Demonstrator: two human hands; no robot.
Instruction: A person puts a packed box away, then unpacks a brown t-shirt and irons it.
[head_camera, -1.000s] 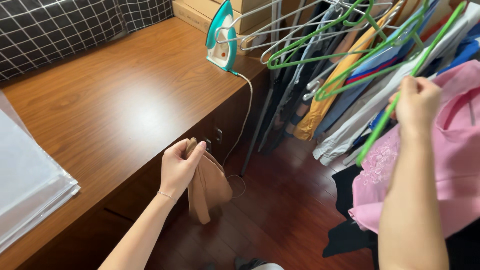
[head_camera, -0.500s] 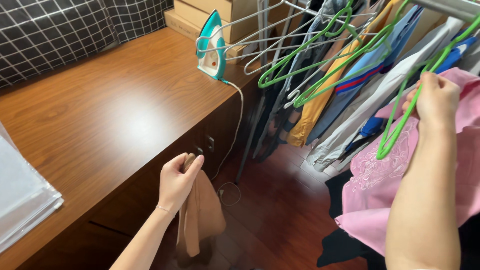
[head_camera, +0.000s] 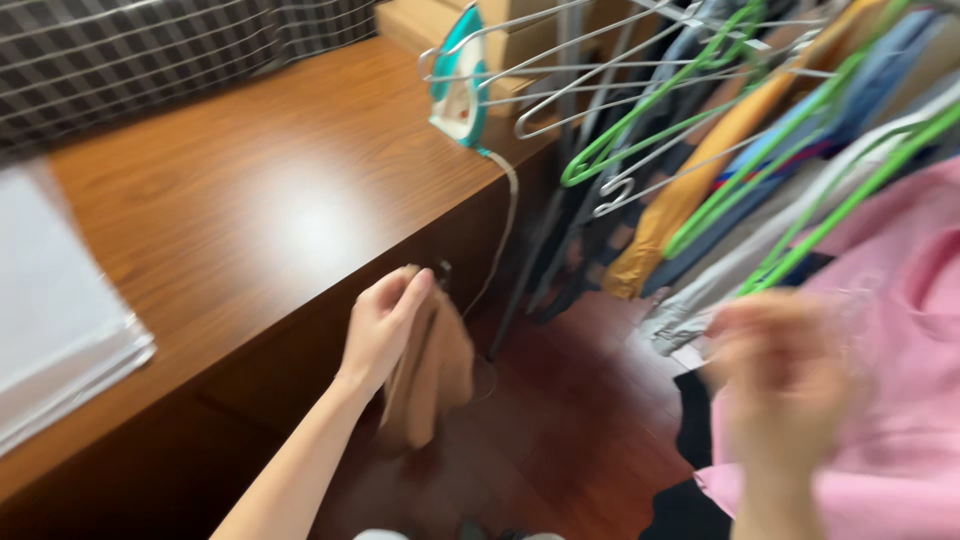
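My left hand pinches a tan cloth by its top edge, the fabric hanging beside the wooden counter. My right hand, a blur before the pink garment, looks loosely curled; I cannot tell its grip. I judge a hanging step underway, calling for a green hanger from the rack. Cardboard boxes sit behind a teal iron; white folded sheets lie far left.

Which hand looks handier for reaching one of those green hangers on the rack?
Probably the right hand: it looks free, though blurred, and sits just below the green hangers, beside the pink garment. The left hand grips a tan cloth by the wooden desk.
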